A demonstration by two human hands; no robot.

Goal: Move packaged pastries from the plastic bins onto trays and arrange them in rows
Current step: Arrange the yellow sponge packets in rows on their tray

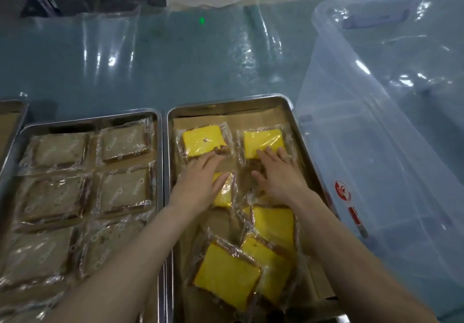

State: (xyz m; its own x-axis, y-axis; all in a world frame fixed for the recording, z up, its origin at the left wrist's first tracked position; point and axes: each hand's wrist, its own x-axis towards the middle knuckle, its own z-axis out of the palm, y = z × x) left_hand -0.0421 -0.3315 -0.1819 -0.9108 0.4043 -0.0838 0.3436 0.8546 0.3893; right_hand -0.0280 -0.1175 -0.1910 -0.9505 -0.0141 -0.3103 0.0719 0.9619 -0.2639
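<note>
A steel tray [251, 104] lined with brown paper holds several yellow pastries in clear wrappers. Two lie side by side at its far end: one on the left [202, 141] and one on the right [262, 141]. My left hand [198, 184] lies flat with straight fingers reaching the left one, over a third yellow pastry [223, 192]. My right hand [278, 174] rests flat with spread fingers on the near edge of the right one. More yellow pastries [231, 275] lie in a loose overlapping pile at the tray's near end.
A second steel tray [95, 119] to the left holds brown packaged pastries in two columns. A third tray's corner [15, 111] shows at far left. A large clear plastic bin [376, 146] stands to the right. Plastic sheeting covers the blue-green table [175, 66] beyond.
</note>
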